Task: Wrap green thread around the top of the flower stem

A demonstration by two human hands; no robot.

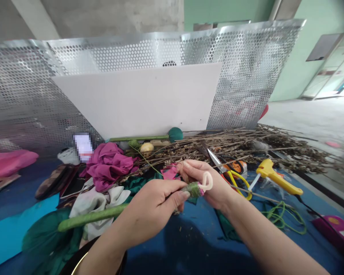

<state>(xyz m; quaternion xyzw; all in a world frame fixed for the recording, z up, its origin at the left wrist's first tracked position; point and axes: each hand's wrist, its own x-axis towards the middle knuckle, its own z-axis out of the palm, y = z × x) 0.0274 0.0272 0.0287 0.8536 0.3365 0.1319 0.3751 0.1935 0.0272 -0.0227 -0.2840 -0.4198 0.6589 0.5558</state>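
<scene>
My left hand (157, 200) is closed round a green-wrapped stem (93, 217), thumb and fingers near its right end. A cream-coloured loop (208, 181) and a bit of pink stick out at that end. A dark green sheer cloth bulb (43, 233) lies by the stem's left end. Just beyond, my right hand (205, 175) has its fingers bent and pinched together at a small bright pink scrap (171, 172). Whether the scrap is gripped or only touched is partly hidden. Dark green cloth (140, 183) lies under and behind both hands.
Scissors (218, 160), yellow-handled scissors (237, 179) and a yellow glue gun (275, 179) lie at right, beside green cord (283, 217). Dry stems (232, 141) run along the back. Magenta cloth (109, 164) and white cloth (97, 202) are at left. A white board (149, 99) leans behind.
</scene>
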